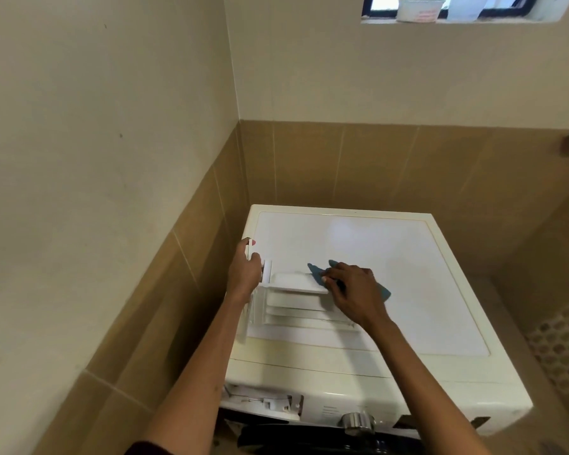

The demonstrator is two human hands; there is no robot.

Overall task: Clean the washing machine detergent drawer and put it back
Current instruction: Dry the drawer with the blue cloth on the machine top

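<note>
Though the right hand covers its right end, the detergent drawer can be seen lying out of the machine on the near left part of the washing machine top. It is pale and partly see-through, and its inner walls blur together. I cannot count the compartments or tell whether anything lies in them.

The left hand grips the drawer's left end, with its fingers curled round the edge and hidden behind it. The right hand has its fingers bent down onto a blue cloth, holding it bunched against the far right of the drawer. Only two corners of the cloth and a strip near the wrist peek out.

Low on the machine's front, the open drawer slot gapes at the left. Its inside is a jumble of white parts that are hard to read. One shiny dial sits right of it, and the lettering between the two is too blurred to read.

Up at the far right, a window is cut off by the frame, with one white tub on its sill; its contents are out of sight.

In all: one drawer, one cloth, two hands, one dial and one tub.
</note>
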